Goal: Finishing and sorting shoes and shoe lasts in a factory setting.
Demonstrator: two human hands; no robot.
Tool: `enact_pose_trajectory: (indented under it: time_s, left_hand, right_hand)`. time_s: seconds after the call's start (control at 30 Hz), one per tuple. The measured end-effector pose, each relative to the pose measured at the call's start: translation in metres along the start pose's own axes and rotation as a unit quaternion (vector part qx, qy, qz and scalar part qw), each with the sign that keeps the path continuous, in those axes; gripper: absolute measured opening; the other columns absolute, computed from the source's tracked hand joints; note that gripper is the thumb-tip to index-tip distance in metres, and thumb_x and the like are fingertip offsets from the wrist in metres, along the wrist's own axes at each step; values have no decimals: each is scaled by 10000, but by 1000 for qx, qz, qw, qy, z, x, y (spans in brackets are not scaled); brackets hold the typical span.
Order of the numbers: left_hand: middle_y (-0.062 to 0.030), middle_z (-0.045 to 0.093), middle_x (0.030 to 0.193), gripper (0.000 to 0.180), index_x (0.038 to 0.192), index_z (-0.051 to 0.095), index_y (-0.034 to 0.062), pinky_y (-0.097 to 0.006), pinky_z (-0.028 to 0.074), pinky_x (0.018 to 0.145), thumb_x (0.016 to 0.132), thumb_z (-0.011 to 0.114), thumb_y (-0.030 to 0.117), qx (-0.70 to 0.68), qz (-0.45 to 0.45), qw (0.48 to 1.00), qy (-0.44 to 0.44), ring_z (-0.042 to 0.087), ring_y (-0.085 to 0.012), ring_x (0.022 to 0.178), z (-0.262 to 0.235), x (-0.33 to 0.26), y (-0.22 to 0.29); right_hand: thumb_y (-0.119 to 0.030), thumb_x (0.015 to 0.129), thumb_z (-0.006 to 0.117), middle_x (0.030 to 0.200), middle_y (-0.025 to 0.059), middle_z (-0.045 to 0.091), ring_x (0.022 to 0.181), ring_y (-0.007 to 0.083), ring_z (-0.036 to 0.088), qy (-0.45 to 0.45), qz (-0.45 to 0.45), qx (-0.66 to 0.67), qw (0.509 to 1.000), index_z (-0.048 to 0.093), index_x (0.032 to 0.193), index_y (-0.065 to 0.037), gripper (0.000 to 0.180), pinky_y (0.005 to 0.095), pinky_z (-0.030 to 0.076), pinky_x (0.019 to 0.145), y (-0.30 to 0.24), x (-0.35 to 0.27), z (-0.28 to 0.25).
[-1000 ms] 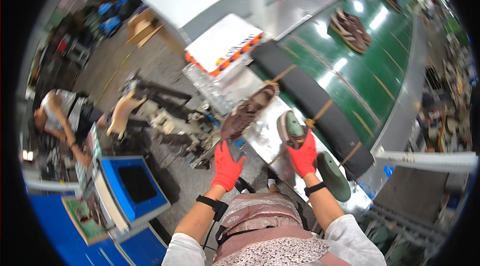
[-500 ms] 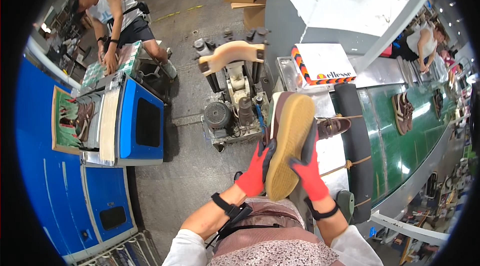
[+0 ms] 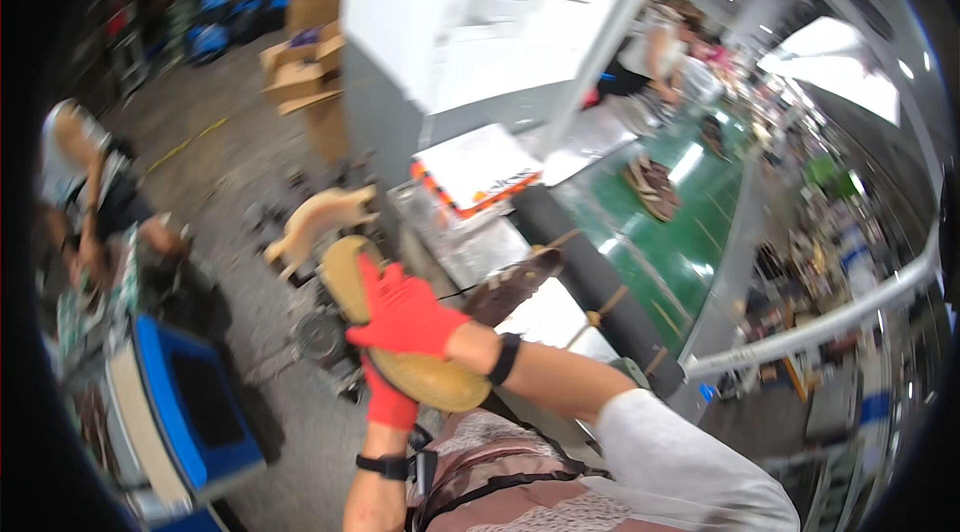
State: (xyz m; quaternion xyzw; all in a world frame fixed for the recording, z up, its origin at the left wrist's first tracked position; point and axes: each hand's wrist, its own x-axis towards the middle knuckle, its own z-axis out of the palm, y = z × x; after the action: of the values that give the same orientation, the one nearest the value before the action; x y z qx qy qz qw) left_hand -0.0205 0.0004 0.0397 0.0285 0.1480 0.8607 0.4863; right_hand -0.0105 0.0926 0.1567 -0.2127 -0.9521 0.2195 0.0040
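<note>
A shoe with a tan gum sole [image 3: 440, 381] is held in front of my body, sole facing up. My left hand [image 3: 388, 400], in a red glove, grips it from the near left side; its fingers are partly hidden by the shoe. Across the middle of the sole lies my right hand [image 3: 408, 310], also red-gloved, its fingers closed over the shoe. Another brown shoe [image 3: 512, 287] rests on the white-topped table [image 3: 545, 317] just right of my hands.
A white box with an orange-striped edge [image 3: 475, 170] sits beyond the table. A dark padded roll [image 3: 575, 257] borders a green conveyor belt [image 3: 610, 217] carrying brown shoes [image 3: 652, 187]. A machine with a curved pad [image 3: 318, 224] and a blue machine [image 3: 195, 397] stand left. Other people work nearby.
My view has swung right, and the scene is blurred. My right hand has moved from the shoe's right edge to across its sole. The shoe has turned, its top end now pointing left.
</note>
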Motion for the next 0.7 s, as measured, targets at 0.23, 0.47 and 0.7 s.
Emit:
enact_pose_trajectory:
  time_s: [0.23,0.47,0.7]
  left_hand:
    - [-104,431,1514,584,1524,323,74,-452,361,1145,1073,274,442,59,-53,994,-77,451,-281,1361,-14,-31,-12]
    - [-74,441,1496,629,1546,285,106,-428,353,1137,1063,303,508,108,-25,992,-60,443,-272,1352,-4,-32,-11]
    - [-75,351,1584,685,1582,234,134,-448,346,1148,1041,310,549,90,13,985,-146,411,-295,1387,42,-35,-11]
  right_hand:
    - [-500,759,726,1282,327,439,1091,445,572,43,28,37,998,155,1564,-33,1092,501,492,887,5,-41,8]
    - [-484,775,726,1358,335,406,1169,456,517,49,46,58,996,143,1575,-68,1073,485,473,947,-1,-50,14]
    - [-508,767,741,1460,350,332,1272,473,452,100,45,68,992,152,1574,-85,1086,523,429,1009,-3,-63,18]
